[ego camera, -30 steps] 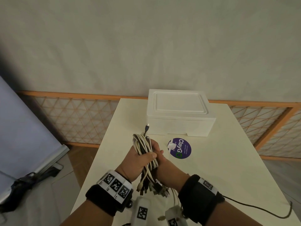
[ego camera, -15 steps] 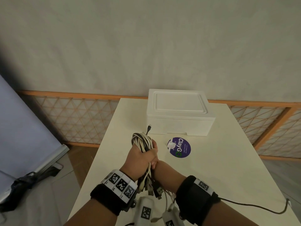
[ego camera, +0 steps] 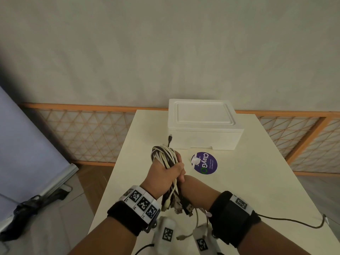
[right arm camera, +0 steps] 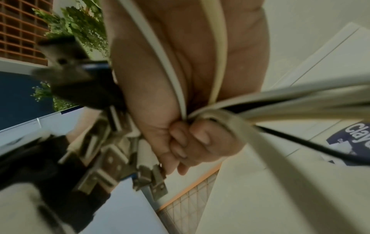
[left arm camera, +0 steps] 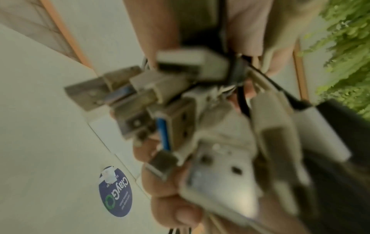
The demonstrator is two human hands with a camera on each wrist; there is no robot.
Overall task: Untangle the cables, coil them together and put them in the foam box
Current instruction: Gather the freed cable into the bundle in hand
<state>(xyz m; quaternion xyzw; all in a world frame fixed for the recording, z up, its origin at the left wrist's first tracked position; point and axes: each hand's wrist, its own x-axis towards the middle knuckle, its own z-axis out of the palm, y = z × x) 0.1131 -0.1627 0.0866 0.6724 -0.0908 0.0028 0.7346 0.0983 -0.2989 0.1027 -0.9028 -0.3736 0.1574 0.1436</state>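
A coiled bundle of white and dark cables (ego camera: 165,156) is held upright above the table, just in front of the white foam box (ego camera: 202,126), whose lid is on. My left hand (ego camera: 161,174) grips the bundle round its middle. Its USB plugs (ego camera: 176,207) hang below, seen blurred and close as the plugs (left arm camera: 170,120). My right hand (ego camera: 184,181) sits under and behind the left, mostly hidden. In the right wrist view its fingers (right arm camera: 186,142) curl round the cables (right arm camera: 280,98). One dark plug tip (ego camera: 170,138) sticks up by the box.
A round purple sticker (ego camera: 204,162) lies on the cream table (ego camera: 248,190) between my hands and the box. A thin black cable (ego camera: 294,222) trails from my right wrist to the table's right edge. A lattice fence (ego camera: 82,135) runs behind the table.
My right hand has slid down from beside the left to under it. The left hand has closed tighter round the bundle, which sits slightly nearer the box.
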